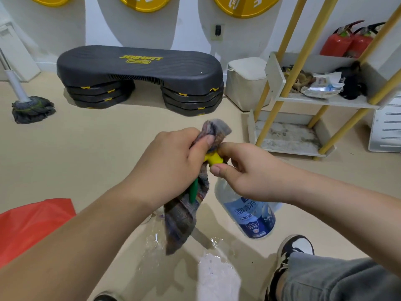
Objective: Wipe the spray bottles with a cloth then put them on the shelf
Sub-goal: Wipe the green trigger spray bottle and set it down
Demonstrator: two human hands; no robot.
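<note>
Cloth (184,218), centre: woven, coarse, worn, matt; faded grey-brown check.
Spray bottle (249,216), below centre right: clear plastic, glossy, with a slick blue printed label. Its spray head (213,159): smooth yellow plastic, slight sheen. Trigger (193,192): green plastic, same finish.
Step platform (138,66), upper centre: matt black plastic, top finely grooved.
Mop (32,109), left edge: stringy grey yarn, dull.
Shelf (325,101), right: white matt boards, the lowest stained; yellow poles smooth.
Fire extinguishers (345,43), upper right: glossy red bodies.
Bin (245,83) beside the shelf: off-white cloth, canvas-like.
Floor (97,148): beige, smooth, low sheen; puddle (217,268) at bottom centre shines.
Sheet (32,224), lower left: thin red plastic, faintly glossy.
Trouser leg (336,279), lower right: grey denim.
</note>
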